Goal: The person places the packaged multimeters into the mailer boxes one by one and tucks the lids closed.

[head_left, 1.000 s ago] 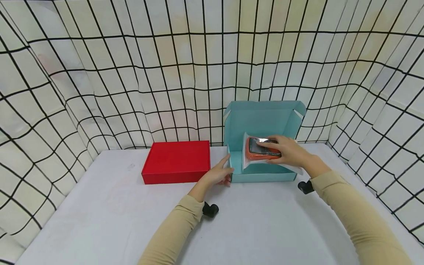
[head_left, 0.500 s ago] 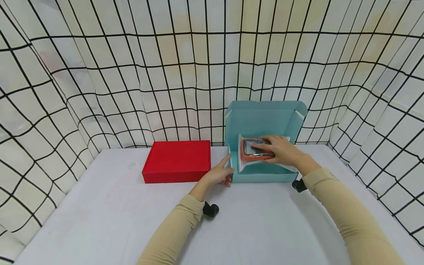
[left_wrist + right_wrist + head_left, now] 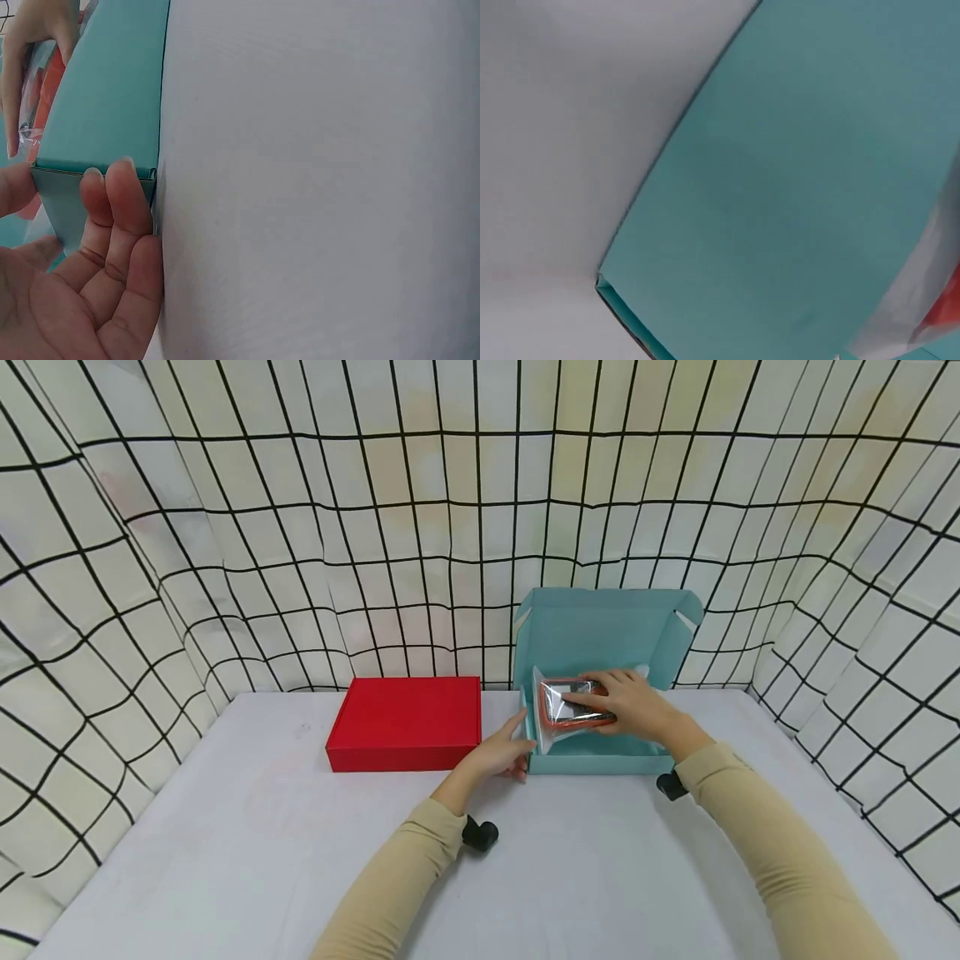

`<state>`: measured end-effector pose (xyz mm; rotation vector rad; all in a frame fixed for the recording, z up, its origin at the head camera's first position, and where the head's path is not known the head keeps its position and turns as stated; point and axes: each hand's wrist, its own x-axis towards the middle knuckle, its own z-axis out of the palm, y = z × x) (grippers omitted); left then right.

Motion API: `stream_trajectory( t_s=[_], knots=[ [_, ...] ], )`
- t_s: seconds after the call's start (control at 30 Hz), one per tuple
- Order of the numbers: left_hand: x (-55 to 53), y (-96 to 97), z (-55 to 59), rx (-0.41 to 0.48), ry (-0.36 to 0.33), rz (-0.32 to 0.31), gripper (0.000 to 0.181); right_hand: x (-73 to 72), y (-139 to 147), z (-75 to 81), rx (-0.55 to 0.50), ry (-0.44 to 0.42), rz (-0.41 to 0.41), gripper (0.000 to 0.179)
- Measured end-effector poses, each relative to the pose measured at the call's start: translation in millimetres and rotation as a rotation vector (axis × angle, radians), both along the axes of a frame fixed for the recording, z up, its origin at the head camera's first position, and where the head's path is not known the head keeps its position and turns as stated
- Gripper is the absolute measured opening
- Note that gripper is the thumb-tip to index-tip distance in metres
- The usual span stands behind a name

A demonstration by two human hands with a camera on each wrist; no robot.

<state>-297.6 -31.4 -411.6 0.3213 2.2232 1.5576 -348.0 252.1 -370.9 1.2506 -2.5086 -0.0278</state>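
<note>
A teal cardboard box (image 3: 598,764) stands with its lid (image 3: 596,627) raised at the back. My right hand (image 3: 637,706) grips an orange-and-black device (image 3: 562,704) from above, inside the box. The device has a shiny dark face and lies in a clear plastic bag (image 3: 542,739). In the right wrist view only an orange bit of the device (image 3: 946,304) shows, and the hand is out of sight. My left hand (image 3: 491,756) holds the box's front left corner. Several of its fingers (image 3: 124,199) lie against the side wall, with the thumb at the top edge.
A closed red box (image 3: 408,714) stands on the white table (image 3: 247,852), just left of the teal box and close to my left hand. White cloth walls with black grid lines (image 3: 420,527) enclose the table at the back and sides.
My right hand has moved left and slightly lower with the bagged device, which now sits deeper in the left part of the teal box. The left hand has stayed at its corner.
</note>
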Motion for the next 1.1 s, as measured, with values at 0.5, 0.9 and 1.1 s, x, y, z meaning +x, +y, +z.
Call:
stream_trajectory(
  t_s=[0.5,0.9,1.1],
  knots=[
    [2.1,0.7,-0.2,0.001,-0.006,-0.002,0.07,-1.6,2,-16.1,-0.035,0.007,0.042,0.075],
    [2.6,0.0,1.0,0.018,-0.012,0.002,0.071,-2.1,3,-22.6,-0.011,-0.087,0.029,0.071],
    [2.7,-0.3,0.8,0.017,-0.016,0.005,0.071,-2.3,2,-25.8,0.01,-0.129,0.014,0.071]
  ],
)
